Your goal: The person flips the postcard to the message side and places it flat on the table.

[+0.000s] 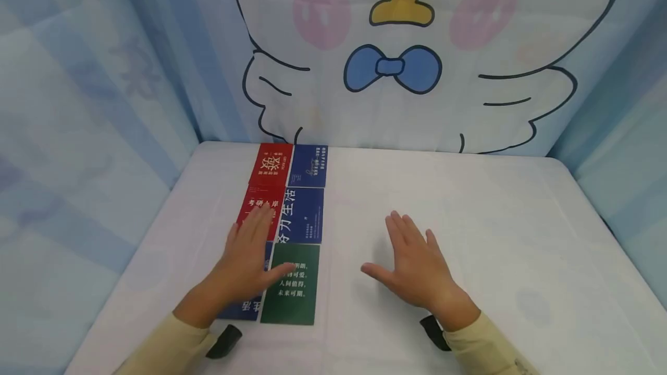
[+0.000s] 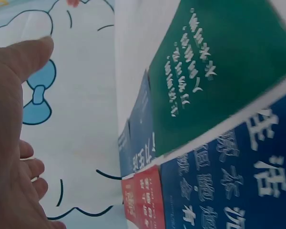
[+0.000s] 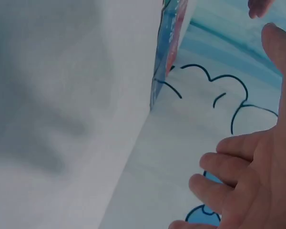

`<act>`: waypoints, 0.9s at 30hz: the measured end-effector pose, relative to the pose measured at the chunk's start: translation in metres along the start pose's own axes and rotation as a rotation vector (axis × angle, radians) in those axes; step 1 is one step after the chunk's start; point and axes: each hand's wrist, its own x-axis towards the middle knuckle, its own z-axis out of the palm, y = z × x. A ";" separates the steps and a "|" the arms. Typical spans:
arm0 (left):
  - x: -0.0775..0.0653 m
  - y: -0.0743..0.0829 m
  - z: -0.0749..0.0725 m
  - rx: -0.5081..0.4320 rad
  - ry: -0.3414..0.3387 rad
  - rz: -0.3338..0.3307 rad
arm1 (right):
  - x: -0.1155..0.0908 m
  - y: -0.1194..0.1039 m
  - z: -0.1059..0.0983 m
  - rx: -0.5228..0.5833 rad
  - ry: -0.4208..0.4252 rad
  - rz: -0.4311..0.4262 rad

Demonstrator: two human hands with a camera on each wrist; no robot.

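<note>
Head view: six cards point(image 1: 304, 213) are laid in two columns on a table point(image 1: 495, 219), the green card point(image 1: 290, 291) at nine o'clock from the right hand point(image 1: 418, 265). The left hand point(image 1: 247, 262) is held over the cards; both hands are kept straight, thumbs point(image 1: 278, 272) spread. Left wrist view: cards are seen at three o'clock. Right wrist view: near one o'clock.

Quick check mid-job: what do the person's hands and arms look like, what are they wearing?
The left hand and right hand are bare, no gloves visible. The left sleeve and right sleeve are pale yellowish beige. A dark left wrist piece and right wrist piece show.
</note>
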 end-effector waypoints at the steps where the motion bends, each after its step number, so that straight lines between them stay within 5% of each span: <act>1: -0.003 -0.001 0.000 -0.012 -0.004 0.006 | 0.000 -0.002 0.003 0.022 -0.003 -0.014; 9: -0.025 -0.004 0.006 -0.072 -0.054 0.016 | 0.001 -0.022 0.027 0.145 -0.059 -0.149; 27: -0.045 -0.011 0.028 -0.053 -0.255 -0.073 | 0.011 -0.066 0.058 0.095 -0.332 -0.251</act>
